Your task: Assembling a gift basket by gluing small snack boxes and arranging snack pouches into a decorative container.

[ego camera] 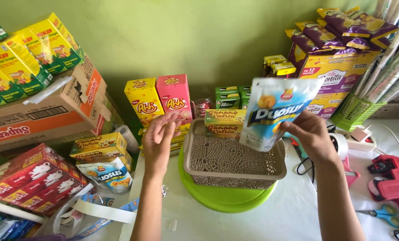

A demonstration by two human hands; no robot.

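Two bare forearms, no sleeves, rings or watch

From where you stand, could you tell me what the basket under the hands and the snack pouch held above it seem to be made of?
The beige basket looks like moulded plastic, matte, going by its lace-like pierced walls and smooth rim. The blue-and-white pouch in the right hand seems a glossy plastic film: it shines and creases. The left hand is open, holding nothing.

White table (297,209) carries: green round tray (226,196) at centre; red price labeller (393,183) at 3 o'clock; blue-handled scissors (384,214) at 4 o'clock; tape roll (340,145) at 2 o'clock.
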